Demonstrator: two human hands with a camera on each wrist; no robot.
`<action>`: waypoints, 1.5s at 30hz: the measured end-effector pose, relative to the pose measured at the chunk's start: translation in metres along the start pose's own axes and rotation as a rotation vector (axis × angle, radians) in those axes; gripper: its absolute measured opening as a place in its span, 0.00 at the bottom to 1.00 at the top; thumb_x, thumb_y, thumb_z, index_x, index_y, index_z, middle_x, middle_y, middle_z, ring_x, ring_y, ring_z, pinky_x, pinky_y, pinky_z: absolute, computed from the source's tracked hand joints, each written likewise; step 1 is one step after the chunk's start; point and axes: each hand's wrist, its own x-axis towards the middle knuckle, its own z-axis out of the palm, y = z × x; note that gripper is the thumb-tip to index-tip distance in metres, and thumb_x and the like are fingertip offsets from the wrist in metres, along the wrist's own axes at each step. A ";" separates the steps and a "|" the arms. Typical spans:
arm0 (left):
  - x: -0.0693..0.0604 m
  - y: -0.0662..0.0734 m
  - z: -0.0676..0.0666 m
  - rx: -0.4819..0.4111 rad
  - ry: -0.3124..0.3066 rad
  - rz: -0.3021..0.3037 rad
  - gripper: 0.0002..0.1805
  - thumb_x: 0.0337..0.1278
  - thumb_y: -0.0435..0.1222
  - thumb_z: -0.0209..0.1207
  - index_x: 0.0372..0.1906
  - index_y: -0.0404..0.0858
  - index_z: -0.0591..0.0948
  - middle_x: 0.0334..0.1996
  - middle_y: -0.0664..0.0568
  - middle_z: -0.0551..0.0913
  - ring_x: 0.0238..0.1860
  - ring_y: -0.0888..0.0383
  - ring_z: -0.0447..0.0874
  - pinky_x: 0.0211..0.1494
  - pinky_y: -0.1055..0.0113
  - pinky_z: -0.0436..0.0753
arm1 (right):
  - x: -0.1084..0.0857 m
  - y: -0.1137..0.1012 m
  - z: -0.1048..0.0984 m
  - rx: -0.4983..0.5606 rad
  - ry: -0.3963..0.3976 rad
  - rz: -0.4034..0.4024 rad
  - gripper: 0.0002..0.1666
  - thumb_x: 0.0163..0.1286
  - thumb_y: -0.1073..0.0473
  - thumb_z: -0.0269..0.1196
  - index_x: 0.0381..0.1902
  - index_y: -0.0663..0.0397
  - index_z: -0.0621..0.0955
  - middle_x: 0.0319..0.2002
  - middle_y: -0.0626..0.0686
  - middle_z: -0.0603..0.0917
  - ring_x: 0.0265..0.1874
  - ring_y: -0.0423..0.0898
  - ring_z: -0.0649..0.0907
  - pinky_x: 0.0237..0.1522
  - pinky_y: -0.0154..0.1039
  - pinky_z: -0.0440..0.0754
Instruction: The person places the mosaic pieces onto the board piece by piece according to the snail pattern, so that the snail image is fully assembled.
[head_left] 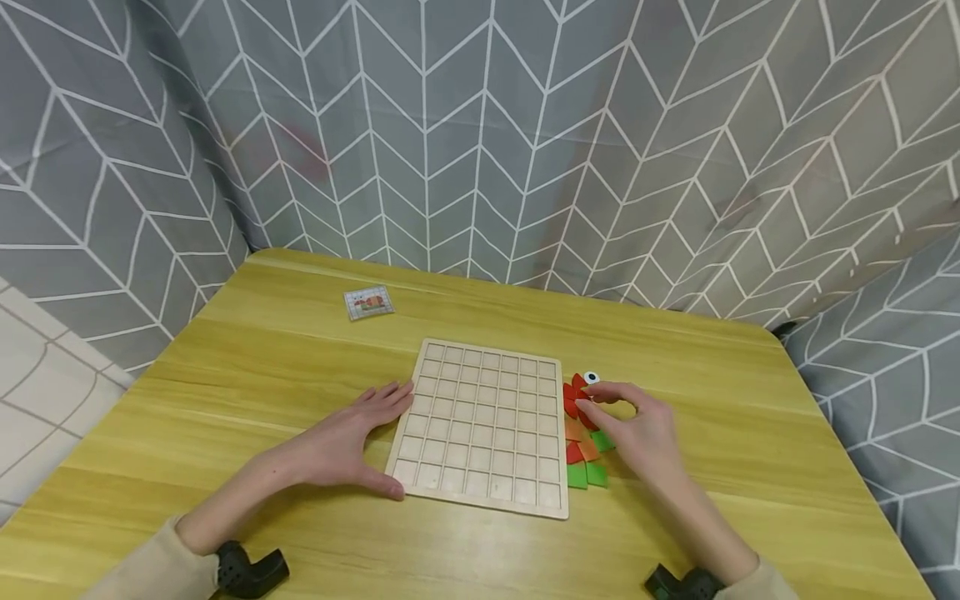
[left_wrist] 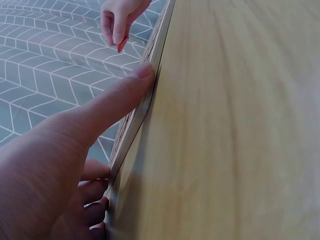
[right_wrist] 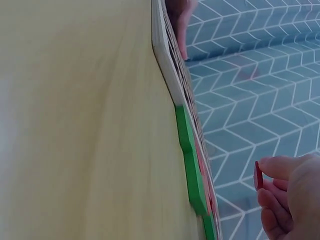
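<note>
A square wooden grid board [head_left: 483,412] lies flat on the table, its cells bare. My left hand [head_left: 337,446] rests along the board's left edge, fingers extended and thumb touching near the front left corner. At the right side, my right hand [head_left: 641,425] pinches a thin red piece [right_wrist: 258,176] between thumb and fingers, raised above the tabletop. Beside the board's right edge lie several loose flat pieces: red pieces [head_left: 570,402], orange ones [head_left: 588,450], green ones [head_left: 576,476], and a white one with a black dot [head_left: 592,377]. My right hand partly hides some.
A small picture card [head_left: 368,302] lies on the wooden table [head_left: 262,350] toward the back left. Behind the table hangs a grey curtain [head_left: 465,150] with white chevron lines. Black wrist devices [head_left: 251,571] sit on both forearms.
</note>
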 end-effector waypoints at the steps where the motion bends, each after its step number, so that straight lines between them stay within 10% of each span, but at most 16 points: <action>1: 0.000 0.000 0.000 0.000 0.000 -0.001 0.69 0.33 0.73 0.68 0.79 0.39 0.57 0.81 0.52 0.47 0.80 0.43 0.42 0.77 0.39 0.51 | 0.002 -0.003 0.003 0.004 -0.008 -0.010 0.12 0.58 0.46 0.75 0.41 0.35 0.89 0.34 0.39 0.88 0.39 0.42 0.84 0.32 0.31 0.74; 12: 0.001 -0.001 0.002 0.000 -0.003 0.010 0.69 0.33 0.73 0.68 0.79 0.38 0.57 0.81 0.52 0.47 0.80 0.44 0.42 0.78 0.41 0.50 | 0.019 -0.025 0.029 0.120 -0.059 -0.037 0.10 0.58 0.50 0.76 0.38 0.40 0.89 0.31 0.41 0.88 0.32 0.40 0.81 0.20 0.33 0.69; 45: 0.001 -0.003 0.001 0.002 0.004 0.012 0.69 0.33 0.73 0.68 0.79 0.39 0.56 0.81 0.52 0.48 0.80 0.44 0.42 0.77 0.39 0.51 | 0.014 -0.008 0.073 0.066 0.003 -0.537 0.13 0.53 0.67 0.77 0.38 0.56 0.88 0.32 0.50 0.88 0.27 0.40 0.84 0.29 0.26 0.81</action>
